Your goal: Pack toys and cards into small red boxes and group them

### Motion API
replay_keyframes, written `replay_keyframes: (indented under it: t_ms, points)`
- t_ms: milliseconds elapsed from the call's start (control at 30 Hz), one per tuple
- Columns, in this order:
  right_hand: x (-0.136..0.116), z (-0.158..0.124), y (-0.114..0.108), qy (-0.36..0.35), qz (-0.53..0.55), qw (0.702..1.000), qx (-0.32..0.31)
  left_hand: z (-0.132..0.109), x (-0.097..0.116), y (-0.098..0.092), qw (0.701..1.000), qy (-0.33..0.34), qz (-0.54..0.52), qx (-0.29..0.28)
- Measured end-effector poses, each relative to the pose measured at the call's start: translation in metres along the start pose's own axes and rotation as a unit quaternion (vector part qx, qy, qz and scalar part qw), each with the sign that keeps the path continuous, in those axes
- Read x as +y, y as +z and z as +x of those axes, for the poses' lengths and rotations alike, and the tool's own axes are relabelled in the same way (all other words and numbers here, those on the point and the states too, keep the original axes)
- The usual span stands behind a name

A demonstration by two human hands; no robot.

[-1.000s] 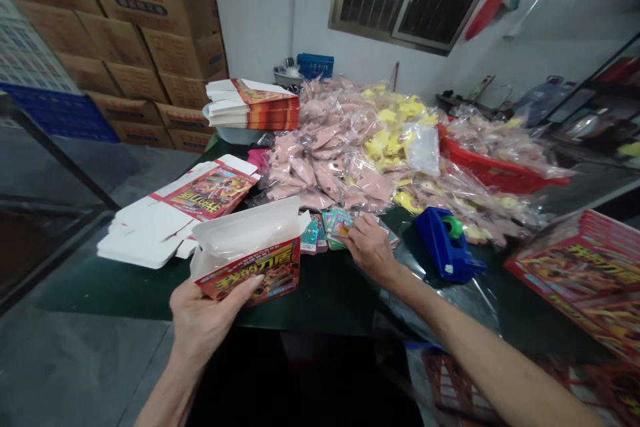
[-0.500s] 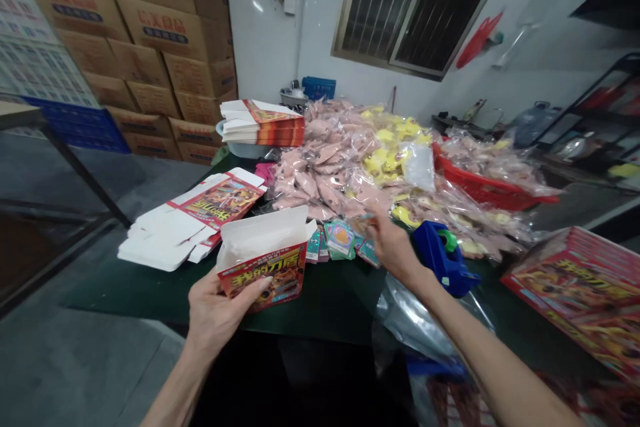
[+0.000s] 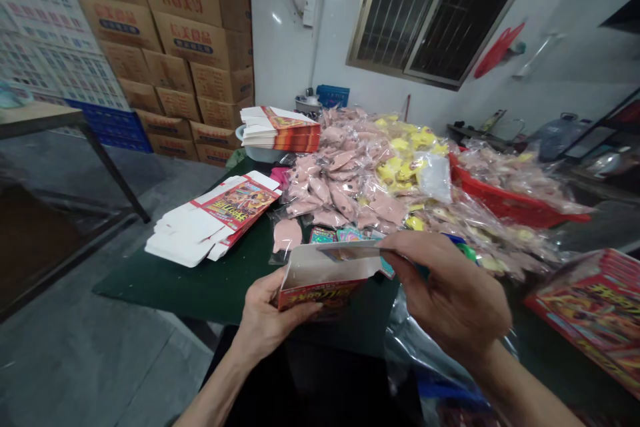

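Note:
My left hand (image 3: 273,310) is closed round the side of a small red printed carton (image 3: 320,297), thumb on its front. The carton's top gapes, with its white inner flap (image 3: 310,260) standing up. Over that opening, my right hand (image 3: 445,287) pinches a thin card (image 3: 357,251) by its right end, held near-flat at the carton's mouth. Shiny trading cards (image 3: 350,234) lie on the green table (image 3: 240,280) just behind the carton. Left of them is a pink fish-shaped piece in a clear bag (image 3: 287,237).
Flattened cartons (image 3: 200,220) lie to the left, more stacked (image 3: 285,130) behind. Bagged pink and yellow pieces (image 3: 350,180) are heaped across the back, some in a red basket (image 3: 520,203). Filled-out cartons (image 3: 595,313) stand right. A tape dispenser (image 3: 465,250) is partly hidden behind my right hand.
My right hand has come from the cards on the table to the carton's opening, now with a card in it. My left hand has shifted the carton right and tilted it.

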State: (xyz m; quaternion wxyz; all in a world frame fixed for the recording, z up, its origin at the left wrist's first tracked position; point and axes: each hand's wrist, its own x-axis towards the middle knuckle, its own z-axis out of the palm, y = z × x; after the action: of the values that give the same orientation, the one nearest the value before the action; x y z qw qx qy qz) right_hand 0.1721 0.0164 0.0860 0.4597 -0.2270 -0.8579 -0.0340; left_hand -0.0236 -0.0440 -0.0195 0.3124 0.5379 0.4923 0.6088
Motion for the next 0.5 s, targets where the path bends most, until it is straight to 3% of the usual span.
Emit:
replay_keyframes:
  t_ms: [167,367,500]
  points:
    - [-0.009,-0.001,0.019,-0.116,0.011,0.985,-0.125,0.001,-0.002,0.000,1.000,0.006,-0.014,-0.009]
    - [-0.038,-0.017,0.046,-0.057,-0.100,0.981,-0.154,0.001,-0.008,0.006,0.999,0.024,-0.022,0.009]
    - [-0.039,-0.019,0.047,-0.022,-0.066,0.984,-0.163,0.000,-0.002,0.012,0.991,0.102,0.006,0.089]
